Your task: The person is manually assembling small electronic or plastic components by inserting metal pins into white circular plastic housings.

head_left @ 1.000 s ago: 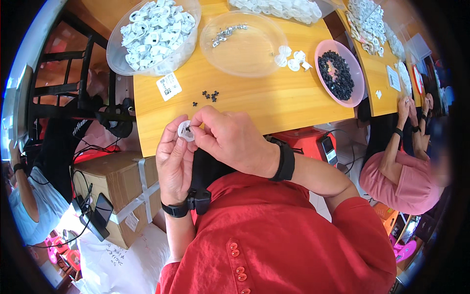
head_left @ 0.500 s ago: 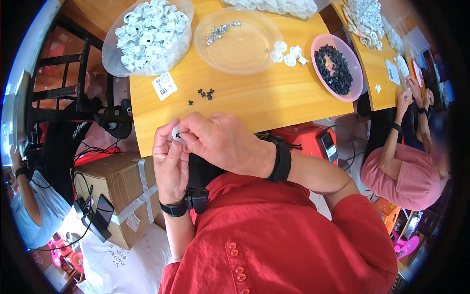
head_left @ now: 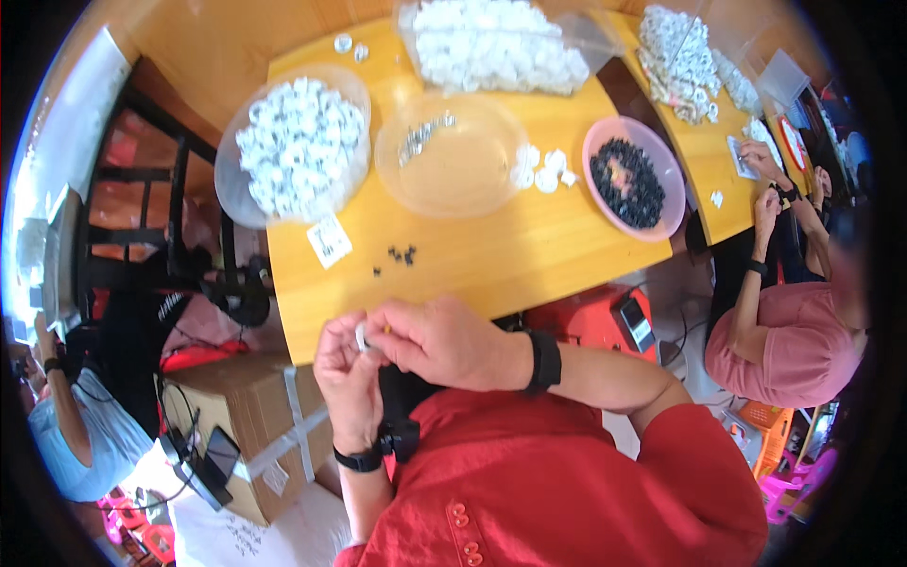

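Observation:
Close to the table's near edge, my left hand [head_left: 348, 387] pinches a small white plastic piece [head_left: 361, 336] that shows nearly edge-on. My right hand [head_left: 458, 345] meets it from the right, thumb and forefinger closed at the piece; whatever sits between those fingertips is too small and blurred to name. Several small black parts [head_left: 403, 255] lie loose on the wooden table [head_left: 510, 260] beyond my hands. Farther back stands a shallow clear bowl [head_left: 453, 197] with small shiny metal bits [head_left: 425, 137] in it. White round pieces [head_left: 546, 178] lie at its right side.
A clear tub [head_left: 230, 180] heaped with white parts stands at left, a printed label [head_left: 329, 241] near it. At right is a pink basin [head_left: 673, 189] of black parts. A bag of white pieces [head_left: 491, 47] lies behind. Another person [head_left: 784, 340] sits at right; a cardboard box [head_left: 222, 397] stands lower left.
The whole scene has shifted downward in the picture as the view tilted. Both hands remain together at the white piece, which now shows more edge-on. The person at right has moved a hand.

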Action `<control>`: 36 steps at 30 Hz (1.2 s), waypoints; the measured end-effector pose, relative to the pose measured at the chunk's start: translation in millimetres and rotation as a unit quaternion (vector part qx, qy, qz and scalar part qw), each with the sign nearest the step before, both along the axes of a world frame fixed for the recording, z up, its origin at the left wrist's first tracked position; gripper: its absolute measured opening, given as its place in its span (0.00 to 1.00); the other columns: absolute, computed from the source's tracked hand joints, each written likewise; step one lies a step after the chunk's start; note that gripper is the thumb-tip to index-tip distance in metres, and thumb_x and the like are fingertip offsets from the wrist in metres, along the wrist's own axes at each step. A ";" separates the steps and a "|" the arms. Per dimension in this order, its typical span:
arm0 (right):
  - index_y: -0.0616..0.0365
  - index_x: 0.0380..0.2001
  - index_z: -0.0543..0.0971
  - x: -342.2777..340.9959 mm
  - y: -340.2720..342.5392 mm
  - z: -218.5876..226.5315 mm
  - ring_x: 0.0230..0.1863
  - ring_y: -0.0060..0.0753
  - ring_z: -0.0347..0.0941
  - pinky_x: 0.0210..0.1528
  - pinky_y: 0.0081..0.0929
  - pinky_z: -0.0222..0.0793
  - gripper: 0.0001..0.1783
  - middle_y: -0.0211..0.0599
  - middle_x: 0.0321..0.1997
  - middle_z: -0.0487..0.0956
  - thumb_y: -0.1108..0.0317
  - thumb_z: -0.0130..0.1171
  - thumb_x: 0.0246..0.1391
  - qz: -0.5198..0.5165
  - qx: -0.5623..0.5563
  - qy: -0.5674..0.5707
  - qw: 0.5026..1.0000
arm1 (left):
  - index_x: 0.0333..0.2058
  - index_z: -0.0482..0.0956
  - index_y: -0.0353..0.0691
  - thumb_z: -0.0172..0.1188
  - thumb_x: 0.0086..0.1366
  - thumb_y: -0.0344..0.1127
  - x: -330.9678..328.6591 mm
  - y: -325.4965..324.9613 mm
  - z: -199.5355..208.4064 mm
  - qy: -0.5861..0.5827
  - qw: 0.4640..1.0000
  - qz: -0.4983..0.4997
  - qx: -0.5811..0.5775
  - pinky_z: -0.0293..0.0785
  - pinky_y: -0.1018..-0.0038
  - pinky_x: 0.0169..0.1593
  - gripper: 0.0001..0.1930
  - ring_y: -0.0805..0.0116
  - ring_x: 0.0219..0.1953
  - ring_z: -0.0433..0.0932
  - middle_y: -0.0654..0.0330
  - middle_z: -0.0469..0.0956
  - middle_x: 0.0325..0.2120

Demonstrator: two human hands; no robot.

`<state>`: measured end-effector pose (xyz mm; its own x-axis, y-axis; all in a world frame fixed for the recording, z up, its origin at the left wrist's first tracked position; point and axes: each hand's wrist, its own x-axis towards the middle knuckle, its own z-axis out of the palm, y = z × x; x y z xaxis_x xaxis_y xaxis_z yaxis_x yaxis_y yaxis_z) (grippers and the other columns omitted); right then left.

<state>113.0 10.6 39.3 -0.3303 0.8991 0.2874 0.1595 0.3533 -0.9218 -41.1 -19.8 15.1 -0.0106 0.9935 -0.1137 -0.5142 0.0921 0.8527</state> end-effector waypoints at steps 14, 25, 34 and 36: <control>0.62 0.33 0.70 -3.1 -6.7 1.9 0.23 0.49 0.74 0.24 0.37 0.67 0.05 0.48 0.21 0.75 0.72 0.53 0.54 -0.031 0.003 0.019 0.999 | 0.40 0.75 0.32 0.61 0.57 0.22 6.5 1.2 3.1 0.064 0.996 0.012 0.055 0.72 0.79 0.44 0.11 0.74 0.39 0.75 0.59 0.77 0.38; 0.64 0.30 0.71 -3.3 -17.4 1.9 0.22 0.48 0.74 0.23 0.36 0.67 0.06 0.47 0.19 0.75 0.71 0.54 0.55 -0.037 -0.056 0.032 0.997 | 0.40 0.77 0.32 0.58 0.57 0.19 2.6 -5.1 -0.5 0.076 0.997 0.006 0.019 0.74 0.81 0.38 0.11 0.76 0.33 0.76 0.60 0.78 0.35; 0.64 0.30 0.71 -2.0 -19.1 1.2 0.25 0.52 0.73 0.26 0.39 0.67 0.06 0.50 0.21 0.75 0.71 0.54 0.54 -0.046 -0.096 0.070 0.992 | 0.40 0.75 0.33 0.58 0.62 0.26 0.5 -3.1 -10.0 0.063 0.997 -0.031 0.010 0.72 0.79 0.45 0.08 0.75 0.39 0.76 0.60 0.78 0.37; 0.64 0.30 0.71 -1.6 -19.3 1.8 0.24 0.52 0.73 0.25 0.38 0.67 0.06 0.50 0.21 0.74 0.71 0.53 0.54 -0.053 -0.078 0.063 0.994 | 0.40 0.75 0.33 0.57 0.62 0.26 -0.2 -2.2 -9.2 0.063 0.997 -0.037 0.004 0.72 0.79 0.45 0.08 0.75 0.39 0.76 0.60 0.79 0.37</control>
